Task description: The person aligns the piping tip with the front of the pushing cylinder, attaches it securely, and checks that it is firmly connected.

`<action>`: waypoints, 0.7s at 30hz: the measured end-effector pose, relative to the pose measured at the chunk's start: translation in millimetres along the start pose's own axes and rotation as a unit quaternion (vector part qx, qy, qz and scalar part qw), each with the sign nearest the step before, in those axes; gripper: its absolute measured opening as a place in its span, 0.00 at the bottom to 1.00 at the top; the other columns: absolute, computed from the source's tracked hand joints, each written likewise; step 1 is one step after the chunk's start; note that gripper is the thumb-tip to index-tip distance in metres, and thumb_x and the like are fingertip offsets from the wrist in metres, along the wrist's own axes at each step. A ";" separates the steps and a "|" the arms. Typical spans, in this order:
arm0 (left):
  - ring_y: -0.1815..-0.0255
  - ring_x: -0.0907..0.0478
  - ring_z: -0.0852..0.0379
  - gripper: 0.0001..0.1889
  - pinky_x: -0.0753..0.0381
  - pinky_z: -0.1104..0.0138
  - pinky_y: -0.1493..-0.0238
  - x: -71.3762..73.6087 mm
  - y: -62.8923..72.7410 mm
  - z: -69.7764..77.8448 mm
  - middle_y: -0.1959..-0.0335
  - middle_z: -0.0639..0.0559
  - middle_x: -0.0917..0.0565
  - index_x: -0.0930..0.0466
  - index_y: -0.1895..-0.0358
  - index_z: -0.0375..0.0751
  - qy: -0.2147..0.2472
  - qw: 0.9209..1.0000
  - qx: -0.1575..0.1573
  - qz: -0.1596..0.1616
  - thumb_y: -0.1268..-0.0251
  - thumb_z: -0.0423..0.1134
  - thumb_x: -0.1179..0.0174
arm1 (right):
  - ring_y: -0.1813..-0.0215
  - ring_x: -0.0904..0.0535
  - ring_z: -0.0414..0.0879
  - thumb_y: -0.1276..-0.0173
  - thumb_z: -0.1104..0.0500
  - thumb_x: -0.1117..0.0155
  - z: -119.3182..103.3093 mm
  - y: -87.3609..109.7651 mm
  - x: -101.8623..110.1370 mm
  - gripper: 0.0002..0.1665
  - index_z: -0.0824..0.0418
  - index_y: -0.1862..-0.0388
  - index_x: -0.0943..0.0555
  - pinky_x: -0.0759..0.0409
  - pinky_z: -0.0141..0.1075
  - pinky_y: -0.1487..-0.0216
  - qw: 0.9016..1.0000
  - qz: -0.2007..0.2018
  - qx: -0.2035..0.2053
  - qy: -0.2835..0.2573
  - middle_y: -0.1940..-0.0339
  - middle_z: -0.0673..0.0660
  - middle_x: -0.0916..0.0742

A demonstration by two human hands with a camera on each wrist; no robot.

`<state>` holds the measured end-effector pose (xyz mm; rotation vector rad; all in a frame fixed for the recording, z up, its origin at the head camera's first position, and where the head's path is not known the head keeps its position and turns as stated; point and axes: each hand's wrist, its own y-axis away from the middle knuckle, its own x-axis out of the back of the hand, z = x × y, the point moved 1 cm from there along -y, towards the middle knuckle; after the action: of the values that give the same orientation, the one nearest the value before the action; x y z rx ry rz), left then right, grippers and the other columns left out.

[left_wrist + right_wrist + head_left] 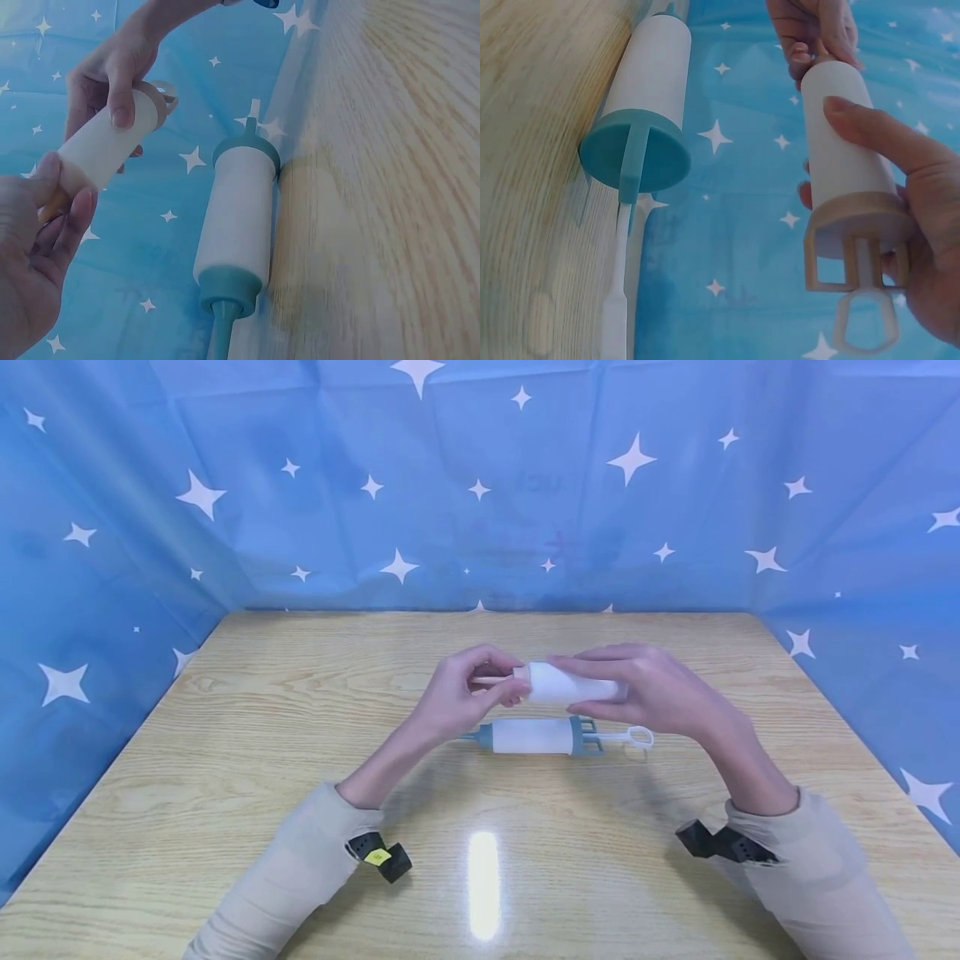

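Above the table, a large white syringe (562, 685) with beige end fittings lies sideways between both hands. My left hand (453, 693) pinches its beige nozzle end with thumb and fingers. Around the white barrel, near the other end, my right hand (663, 689) grips with the thumb on one side and fingers on the other. In the right wrist view its beige finger-grip collar (862, 217) and pale plunger ring (866, 322) stick out beyond the right palm. A second syringe (532, 737), white with teal ends, lies on the table just nearer to me.
The wood-grain table (225, 760) carries the teal syringe, whose white plunger ring (641, 737) points right. A blue star-patterned curtain (480, 527) stands behind the table and at both sides. A bright light reflection shows on the tabletop near me.
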<state>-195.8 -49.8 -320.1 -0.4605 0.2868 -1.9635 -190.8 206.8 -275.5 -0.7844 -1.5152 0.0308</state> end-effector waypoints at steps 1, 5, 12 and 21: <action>0.61 0.12 0.44 0.09 0.11 0.57 0.58 -0.4 0.1 0.5 0.57 0.42 0.15 0.18 0.54 0.32 -0.010 1.000 -0.010 0.001 0.35 0.30 0.32 | 0.54 0.12 0.53 0.41 0.56 0.22 0.4 0.4 0.0 0.31 0.61 0.38 0.17 0.13 0.42 0.65 1.000 0.001 -0.001 -0.003 0.48 0.60 0.11; 0.61 0.12 0.53 0.09 0.11 0.63 0.58 -1.7 0.6 1.7 0.57 0.43 0.16 0.18 0.55 0.32 -0.046 0.998 -0.046 0.009 0.35 0.30 0.32 | 0.57 0.12 0.49 0.41 0.56 0.21 1.1 1.5 0.7 0.32 0.61 0.37 0.18 0.14 0.40 0.66 1.000 0.001 -0.004 -0.019 0.50 0.58 0.11; 0.64 0.12 0.55 0.09 0.11 0.60 0.61 -1.2 -1.1 0.9 0.59 0.42 0.14 0.17 0.54 0.31 -0.043 0.998 -0.052 0.020 0.34 0.30 0.32 | 0.53 0.12 0.50 0.44 0.59 0.19 -0.4 1.1 1.9 0.35 0.60 0.36 0.18 0.12 0.43 0.61 0.999 -0.004 -0.027 -0.029 0.48 0.57 0.11; 0.63 0.12 0.51 0.10 0.11 0.59 0.58 4.1 -3.0 -2.0 0.57 0.42 0.14 0.17 0.52 0.31 -0.028 0.999 -0.004 0.033 0.32 0.32 0.33 | 0.61 0.14 0.46 0.47 0.58 0.17 3.2 1.9 2.3 0.36 0.60 0.38 0.18 0.14 0.39 0.68 0.998 -0.015 -0.063 -0.011 0.51 0.59 0.11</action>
<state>-200.7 -52.3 -319.9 -0.5046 0.2720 -1.8820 -192.6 210.7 -274.8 -0.8635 -1.5604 -0.0798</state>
